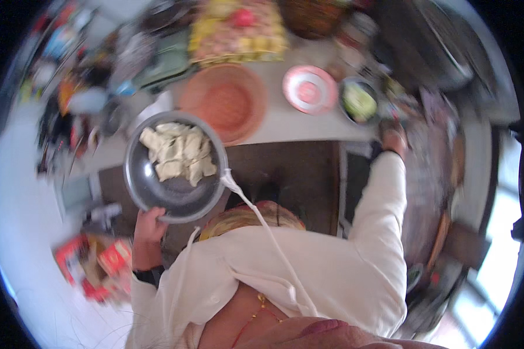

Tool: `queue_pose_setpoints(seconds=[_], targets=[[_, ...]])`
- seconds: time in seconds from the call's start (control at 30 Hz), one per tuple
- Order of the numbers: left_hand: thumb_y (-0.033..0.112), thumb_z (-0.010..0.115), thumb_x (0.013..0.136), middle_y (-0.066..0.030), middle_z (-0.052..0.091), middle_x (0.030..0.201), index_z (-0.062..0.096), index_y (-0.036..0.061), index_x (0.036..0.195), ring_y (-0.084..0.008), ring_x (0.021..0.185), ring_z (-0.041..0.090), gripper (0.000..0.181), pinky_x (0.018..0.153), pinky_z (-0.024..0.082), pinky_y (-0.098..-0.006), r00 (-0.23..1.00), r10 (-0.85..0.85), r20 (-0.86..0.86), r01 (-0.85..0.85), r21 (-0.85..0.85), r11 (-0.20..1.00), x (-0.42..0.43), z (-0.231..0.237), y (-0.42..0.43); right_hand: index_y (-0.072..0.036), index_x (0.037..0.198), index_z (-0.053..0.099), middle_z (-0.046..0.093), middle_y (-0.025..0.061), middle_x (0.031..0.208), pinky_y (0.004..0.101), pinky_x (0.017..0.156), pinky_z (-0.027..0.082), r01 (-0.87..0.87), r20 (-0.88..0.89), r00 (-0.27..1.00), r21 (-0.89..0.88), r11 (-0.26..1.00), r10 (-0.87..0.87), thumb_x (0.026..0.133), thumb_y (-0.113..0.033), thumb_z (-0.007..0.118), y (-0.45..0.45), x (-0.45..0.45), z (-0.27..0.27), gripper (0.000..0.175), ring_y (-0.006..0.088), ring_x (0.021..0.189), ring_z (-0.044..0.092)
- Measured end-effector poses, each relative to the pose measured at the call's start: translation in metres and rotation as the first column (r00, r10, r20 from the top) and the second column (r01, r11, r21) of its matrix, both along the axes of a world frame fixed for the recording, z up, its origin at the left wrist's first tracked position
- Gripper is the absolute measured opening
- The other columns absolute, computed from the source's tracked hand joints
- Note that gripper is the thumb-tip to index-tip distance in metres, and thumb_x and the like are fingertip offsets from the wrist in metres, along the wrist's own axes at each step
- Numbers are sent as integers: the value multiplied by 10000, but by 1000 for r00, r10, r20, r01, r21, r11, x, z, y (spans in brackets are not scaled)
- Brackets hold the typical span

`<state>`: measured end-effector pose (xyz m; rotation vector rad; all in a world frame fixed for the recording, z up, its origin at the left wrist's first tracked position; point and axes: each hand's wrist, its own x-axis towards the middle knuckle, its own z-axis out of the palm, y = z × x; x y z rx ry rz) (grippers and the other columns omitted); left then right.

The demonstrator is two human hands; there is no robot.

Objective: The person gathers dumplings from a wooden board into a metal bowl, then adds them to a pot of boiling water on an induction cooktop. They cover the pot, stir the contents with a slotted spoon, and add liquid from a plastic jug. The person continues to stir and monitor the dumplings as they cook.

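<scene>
My left hand (150,227) grips the near rim of a round metal bowl (179,198), thumb over the edge. Inside lie several pale, folded pieces of what looks like dough (179,150), heaped toward the far side. The bowl is held out past the counter's front edge and partly covers an orange plastic basin (225,98). My right arm reaches out to the right, and my right hand (394,133) is at the counter's right end, beside a dark bowl of pale green food (359,101). Blur hides its fingers and anything in them.
A red-and-white enamel-look plate (310,90) sits on the pale counter (279,124). Behind the basin is a yellow-edged tray (240,39) of pinkish items. Clutter (87,96) crowds the left. Red boxes (96,266) are low at left. A white cord (266,227) hangs from my hood against the bowl's rim.
</scene>
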<state>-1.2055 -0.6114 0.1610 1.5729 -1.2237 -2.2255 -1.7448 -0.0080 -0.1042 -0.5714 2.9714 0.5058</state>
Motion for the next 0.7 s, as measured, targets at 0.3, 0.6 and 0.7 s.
queue_pose_setpoints(seconds=[0.3, 0.6, 0.7], targets=[[-55, 535, 763, -145, 641, 1045, 579, -30, 1110, -274, 927, 643, 351, 827, 538, -424, 909, 381, -171, -370, 92, 925, 105, 77, 21, -139, 1055, 697, 661, 74, 1127, 354, 943, 432, -88, 294, 947, 625, 776, -129, 874, -223, 523, -21, 64, 75, 264, 214, 1145, 561], [-66, 498, 752, -171, 608, 1013, 533, -39, 1106, -333, 913, 639, 357, 766, 557, -494, 758, 602, -253, -567, 201, 799, 216, 35, -61, -70, 985, 600, 534, 25, 679, 246, 385, 294, 189, 486, 752, -806, -560, -446, 843, -204, 707, -182, 173, 235, 223, 100, 455, 397], [-63, 491, 754, -175, 592, 1001, 509, -33, 1124, -348, 872, 642, 371, 681, 574, -513, 716, 625, -310, -615, 142, 776, 240, 8, -90, -80, 959, 587, 507, 6, 647, 242, 390, 246, 220, 447, 846, -789, -574, -290, 836, -204, 722, -264, 199, 216, 221, 85, 459, 367]])
